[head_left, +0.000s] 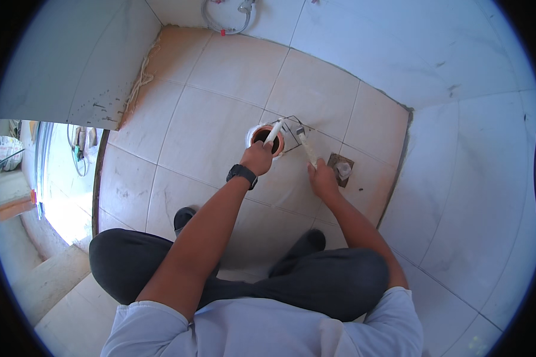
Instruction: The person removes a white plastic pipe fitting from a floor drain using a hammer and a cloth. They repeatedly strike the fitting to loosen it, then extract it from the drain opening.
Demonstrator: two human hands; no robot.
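Note:
Over the orange pipe opening point(279, 149) in the floor, my left hand point(257, 158) is closed round a white stick point(273, 132). The stick slants up and right across the opening; its lower end is hidden by my hand. A pale, rough-looking ring surrounds the pipe's rim. To the right, my right hand point(323, 180) grips the pale handle of a hammer-like tool point(307, 144). Its small dark grey head is just right of the stick, apart from it. Black lines mark the tile around the opening.
A square floor drain point(342, 169) lies right of my right hand. Large beige tiles point(220, 119) cover the floor, with pale walls behind and to the right. A coiled hose point(225, 28) is at the far wall. At left, a doorway opens past a dark frame point(99, 178).

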